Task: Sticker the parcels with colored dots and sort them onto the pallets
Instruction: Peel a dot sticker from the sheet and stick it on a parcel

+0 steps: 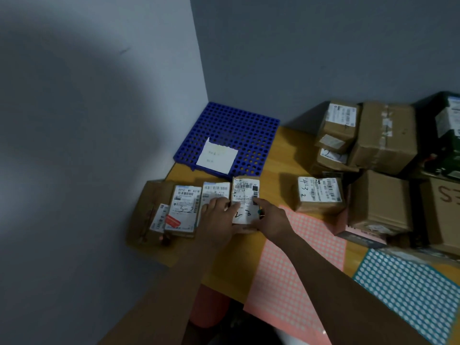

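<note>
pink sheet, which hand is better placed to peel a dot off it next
Right. The right hand is at the parcel's right edge, and the pink sheet lies just beside it, under that forearm. The left hand is on the parcel's far side and would have to cross over.

Wood worktop (286, 155) in room corner. On it: blue pallet (236, 128) at far-L corner, row of labelled parcels (185, 207) along L edge, lone parcel (319, 195) mid, box stack (383, 138) R side, pink dot sheet (293, 270) front-centre, blue dot sheet (410, 290) front-R.
</note>
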